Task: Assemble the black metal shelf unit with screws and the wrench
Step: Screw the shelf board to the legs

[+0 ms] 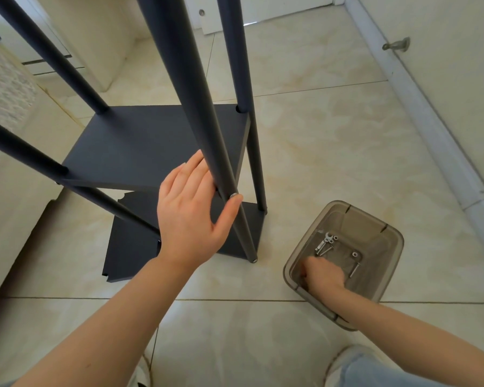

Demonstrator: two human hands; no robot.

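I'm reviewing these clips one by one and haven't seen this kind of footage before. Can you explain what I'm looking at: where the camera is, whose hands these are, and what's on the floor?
There is no machine here. A person works with bare hands, and the single camera sits on their head, looking down. On the tiled floor stands the partly built black shelf unit. The left hand rests open against one pole, thumb beside a silver screw head. The right hand reaches into a clear grey bin holding loose screws and a small wrench. Whether it grips anything is hidden.
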